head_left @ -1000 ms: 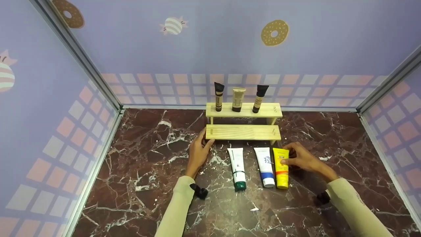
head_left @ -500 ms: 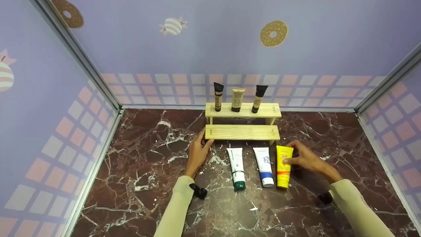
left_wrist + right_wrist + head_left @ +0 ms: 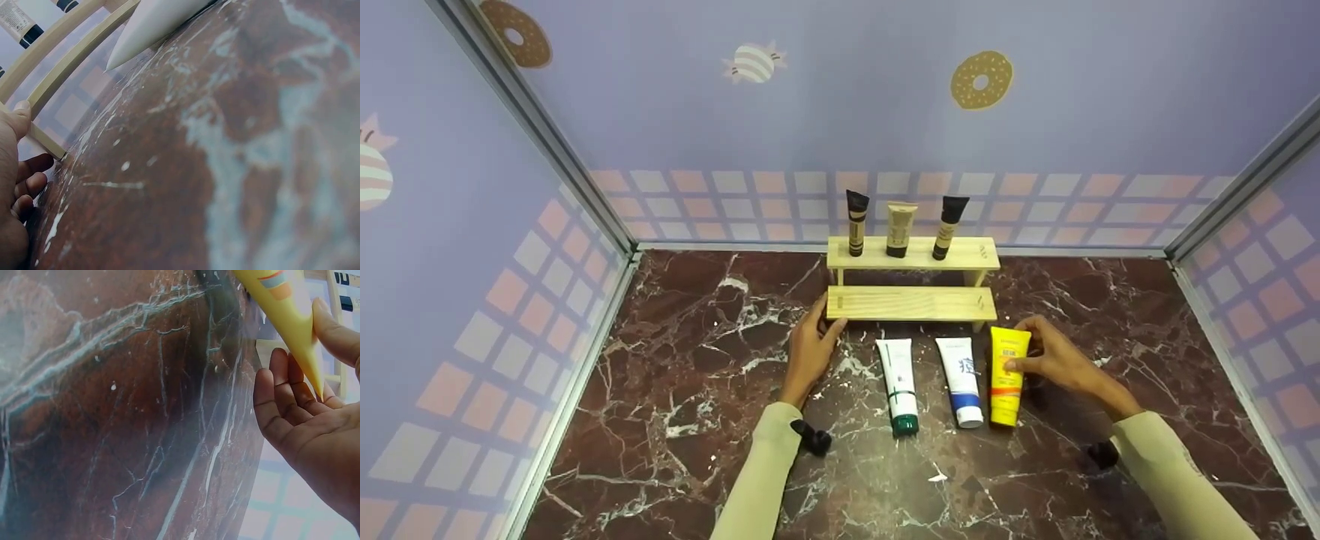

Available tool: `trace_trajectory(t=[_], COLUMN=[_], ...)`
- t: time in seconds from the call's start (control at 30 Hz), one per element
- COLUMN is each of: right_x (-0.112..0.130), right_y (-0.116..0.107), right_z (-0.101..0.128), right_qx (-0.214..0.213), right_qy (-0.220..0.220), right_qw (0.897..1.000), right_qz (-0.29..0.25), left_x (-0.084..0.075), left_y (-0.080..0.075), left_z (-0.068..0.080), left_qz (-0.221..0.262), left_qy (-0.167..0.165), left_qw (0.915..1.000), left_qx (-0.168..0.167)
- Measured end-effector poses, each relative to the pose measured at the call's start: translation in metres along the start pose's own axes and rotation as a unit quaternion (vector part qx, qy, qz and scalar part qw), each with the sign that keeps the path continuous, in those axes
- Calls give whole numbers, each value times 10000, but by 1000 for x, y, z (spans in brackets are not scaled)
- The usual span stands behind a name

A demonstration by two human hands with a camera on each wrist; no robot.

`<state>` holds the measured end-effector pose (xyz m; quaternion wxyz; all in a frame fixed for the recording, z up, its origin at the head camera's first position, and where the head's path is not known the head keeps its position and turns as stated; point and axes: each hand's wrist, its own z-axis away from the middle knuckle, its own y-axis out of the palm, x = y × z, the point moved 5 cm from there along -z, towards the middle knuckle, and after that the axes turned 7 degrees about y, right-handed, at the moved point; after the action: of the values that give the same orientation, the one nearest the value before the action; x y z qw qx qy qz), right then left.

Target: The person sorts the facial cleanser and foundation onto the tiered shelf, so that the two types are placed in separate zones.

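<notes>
On the dark red marble tabletop [image 3: 675, 390], walled by lilac panels printed with doughnuts and sweets, items run largest to smallest.

Item: two-step wooden rack [image 3: 911, 303], near the back wall. My left hand [image 3: 808, 349] rests at its left end, thumb on the lower step's corner, fingers loosely curled against the marble beside it, gripping nothing. Only the left wrist view shows this contact close up [image 3: 17, 121]; the head view gives the rack whole.

Item: my right hand [image 3: 1054, 358], pinching the yellow tube [image 3: 1006, 373], thumb on its face and fingers behind. The right wrist view shows the tube's crimped end [image 3: 292, 332] raised off the marble between thumb and fingers; the head view shows its cap end low, towards me.

Item: white tube with blue cap [image 3: 962, 379], flat, just left of the yellow one.

Item: white tube with green cap [image 3: 900, 383], flat, further left.

Item: three small tubes upright on the top step: black-capped [image 3: 855, 223], beige [image 3: 898, 229], black-capped and leaning [image 3: 947, 226].

Change: a second ago the yellow tube lay flat beside the blue-capped one; its far end now sits higher and nearer the rack. Left hand unmoved.
</notes>
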<state>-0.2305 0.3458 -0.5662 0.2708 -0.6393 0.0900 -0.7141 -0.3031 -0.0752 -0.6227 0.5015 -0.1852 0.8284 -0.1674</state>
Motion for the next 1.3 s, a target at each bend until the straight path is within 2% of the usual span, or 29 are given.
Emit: trace_trajectory(t=[0.3,0.5,0.77,1.03,1.3], right_x=[9,10,13,21,26], right_y=[-4,-6,-8,-11,-14], right_z=[-4,-5,-4,-2,-1], right_qx=[-679,-942,-1122,-1415,-1473], right_qy=[-491,-510,-383,-444,-330], right_qw=[9963,9938,9894,9868,9878], right_qz=[-185,-311,-840,-654,-390], left_x=[2,2,1,1,0], left_y=[0,1,-1,-1,-1], left_z=[1,2,-1,-1,0], left_qz=[-75,-56,-52,-171,58], left_qy=[-56,-79,-60,-84,-184], left_qw=[10000,9999,9999,9998,9998], left_qx=[-33,-44,-64,-59,45])
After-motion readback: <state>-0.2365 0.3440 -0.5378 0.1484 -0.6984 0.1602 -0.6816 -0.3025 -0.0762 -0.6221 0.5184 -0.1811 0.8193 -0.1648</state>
